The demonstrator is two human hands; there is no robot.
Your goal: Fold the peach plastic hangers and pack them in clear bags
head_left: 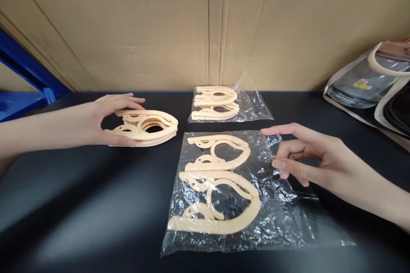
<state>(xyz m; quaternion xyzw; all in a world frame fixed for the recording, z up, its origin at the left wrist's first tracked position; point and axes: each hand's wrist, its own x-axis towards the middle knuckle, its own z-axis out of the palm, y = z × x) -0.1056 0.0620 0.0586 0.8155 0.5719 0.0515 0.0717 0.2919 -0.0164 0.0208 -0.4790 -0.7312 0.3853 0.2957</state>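
Note:
My left hand (112, 121) is closed around the left end of a stack of cream folding hangers (160, 134), thumb on the near side, fingers on the far side. In front of me lies a clear plastic bag (275, 222) with two cream folded hangers (224, 226) in it, one nearer me than the other. My right hand (307, 158) is over the bag's right part, index finger stretched toward its far edge, thumb and other fingers curled near the film. Whether they touch the film is unclear.
Behind the bag, a second clear bag (256, 108) holds more cream hangers (216, 113). A transparent container (352, 87) with cream trim stands at the right. A blue metal frame (28, 68) is at the left. Cardboard (144, 30) rises behind the black table (96, 222).

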